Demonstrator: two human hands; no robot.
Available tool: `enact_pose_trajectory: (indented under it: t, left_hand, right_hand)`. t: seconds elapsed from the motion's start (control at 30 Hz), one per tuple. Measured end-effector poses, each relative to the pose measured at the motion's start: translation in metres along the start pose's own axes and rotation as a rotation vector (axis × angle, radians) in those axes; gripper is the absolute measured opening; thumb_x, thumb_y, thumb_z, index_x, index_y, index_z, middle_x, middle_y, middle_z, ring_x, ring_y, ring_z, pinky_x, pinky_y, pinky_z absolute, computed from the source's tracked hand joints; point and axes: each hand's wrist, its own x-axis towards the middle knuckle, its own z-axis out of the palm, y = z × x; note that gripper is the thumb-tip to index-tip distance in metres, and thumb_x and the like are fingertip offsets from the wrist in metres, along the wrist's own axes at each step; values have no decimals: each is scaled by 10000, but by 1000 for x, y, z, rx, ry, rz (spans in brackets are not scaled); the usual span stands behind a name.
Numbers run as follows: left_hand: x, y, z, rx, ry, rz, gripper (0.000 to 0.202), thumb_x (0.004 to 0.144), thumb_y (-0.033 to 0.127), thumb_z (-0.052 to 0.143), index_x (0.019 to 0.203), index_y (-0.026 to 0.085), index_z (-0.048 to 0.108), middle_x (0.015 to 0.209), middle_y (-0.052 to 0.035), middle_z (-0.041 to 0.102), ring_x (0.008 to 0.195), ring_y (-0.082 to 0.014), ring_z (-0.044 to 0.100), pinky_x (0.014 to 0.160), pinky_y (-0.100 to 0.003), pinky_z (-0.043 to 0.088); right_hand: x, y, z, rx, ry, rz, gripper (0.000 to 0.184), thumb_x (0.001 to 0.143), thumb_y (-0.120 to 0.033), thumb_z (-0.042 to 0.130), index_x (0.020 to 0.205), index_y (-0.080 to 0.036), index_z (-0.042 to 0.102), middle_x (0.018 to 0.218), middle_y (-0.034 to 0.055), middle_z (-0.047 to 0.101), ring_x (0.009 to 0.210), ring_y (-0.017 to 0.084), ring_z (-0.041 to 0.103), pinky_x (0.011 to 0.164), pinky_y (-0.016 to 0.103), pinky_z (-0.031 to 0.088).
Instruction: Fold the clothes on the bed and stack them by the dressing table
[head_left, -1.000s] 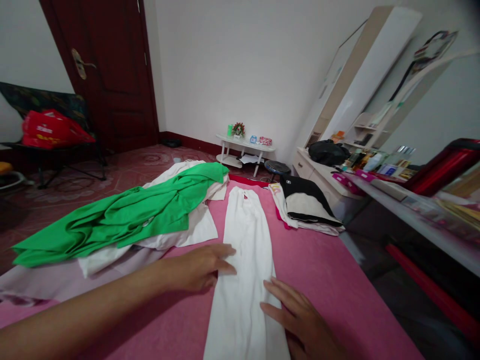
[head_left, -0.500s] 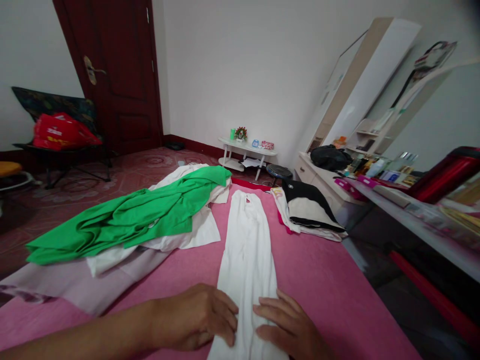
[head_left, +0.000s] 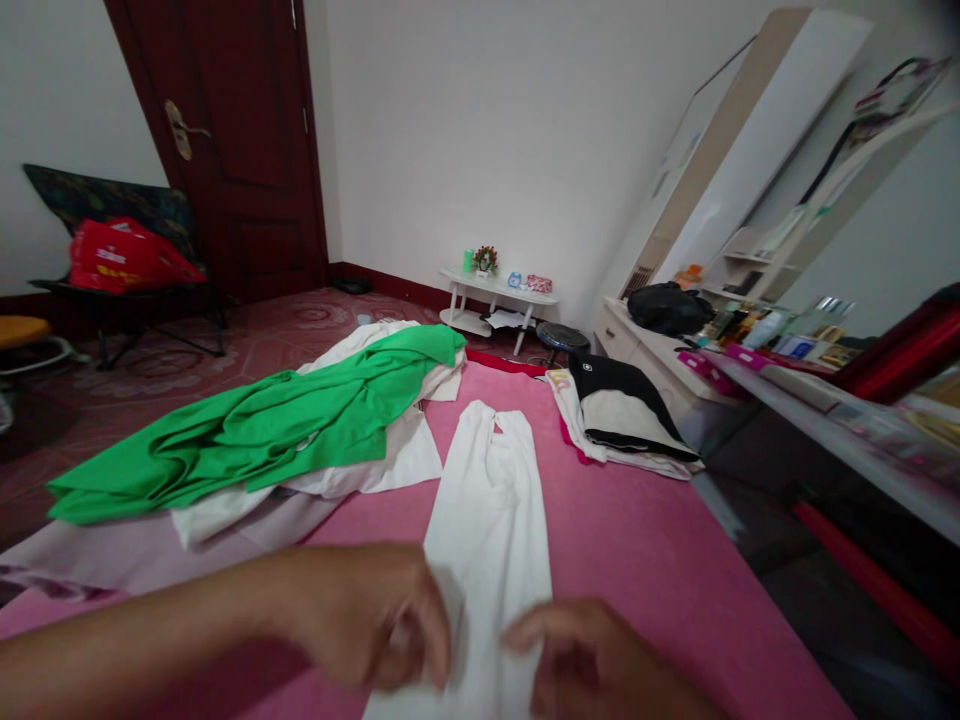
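Note:
A white shirt (head_left: 487, 520) lies on the pink bed cover (head_left: 637, 570), folded lengthwise into a long strip with its neck opening at the far end. At the strip's left edge is my left hand (head_left: 375, 620), its fingers bent down and closed on the cloth, slightly blurred. My right hand (head_left: 592, 660) is at the right edge, fingers curled in on the fabric and index finger lying toward the middle. The shirt's near end runs out of the picture below my hands.
Left of the strip lies a loose heap with a green garment (head_left: 300, 420) on top of white and pale mauve clothes. At the right is a folded stack with a black and beige garment (head_left: 630, 410). A cluttered dressing table (head_left: 750, 370) borders the bed's right side.
The white shirt's far end has slid toward me and its folds have shifted. My hands went from lying with fingers stretched on it to curled fingers at its edges.

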Motion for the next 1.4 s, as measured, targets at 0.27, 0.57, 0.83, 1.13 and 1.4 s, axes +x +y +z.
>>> enact_pose_trajectory:
  t: [0.27,0.57,0.83,1.13,1.4]
  left_hand:
    - [127,-88,-98,237,579,-928,349,667,270,771,946,107,639,907,-86,672,873,-247,629,746,-310,498]
    - [176,-109,-135,161,673,-800,257,911,317,571,1078,123,596,1035,-62,621,873,-183,621,748,-356,541]
    - [175,-57,-164,382,869,-301,237,711,93,652,943,124,625,944,-28,632,934,-201,565,828,-286,431]
    - [33,-41,-17,582,235,129,320,821,16,463,1075,160,594,1169,-123,609,1135,-221,533,963,-342,439]
    - [-20,24,-6,632,16,217,393,862,210,545,1252,179,512,1317,-144,535,1213,-274,498,1088,-450,351]
  right_hand:
    - [163,22,-71,677,552,444,302,743,-106,642,1012,-154,514,798,32,642,682,183,701,563,257,567]
    - [225,6,-93,527,595,366,196,922,-280,558,1048,-132,591,939,32,629,734,121,622,629,276,549]
    - [203,-28,-114,217,722,-160,221,860,-215,545,1048,-100,572,906,24,611,775,101,587,733,237,471]
    - [50,45,-15,-550,289,-407,462,823,-31,389,1170,-214,632,1324,105,548,1196,213,523,987,391,451]
    - [-14,9,-6,-790,114,-682,305,888,-200,526,1178,-261,594,1266,61,617,1186,173,545,981,328,474]
